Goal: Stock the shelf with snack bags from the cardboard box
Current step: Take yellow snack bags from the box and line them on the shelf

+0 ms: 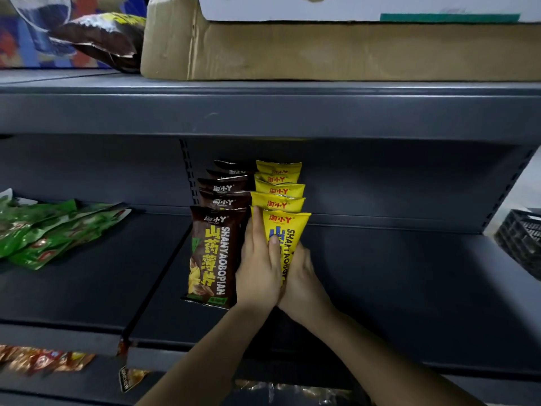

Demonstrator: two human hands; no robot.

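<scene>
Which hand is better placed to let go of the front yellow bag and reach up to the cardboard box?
Probably the right hand: it lies on the open side of the yellow bag. The left hand sits between it and the brown bag, thumb steadying the front.

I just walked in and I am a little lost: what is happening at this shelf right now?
A person is stocking a dark shelf with snack bags. The left hand and the right hand both grip the front yellow bag, which stands upright at the head of a yellow row. A row of brown bags stands right beside it. The cardboard box sits on the shelf above, and green bags lie to the left.
</scene>
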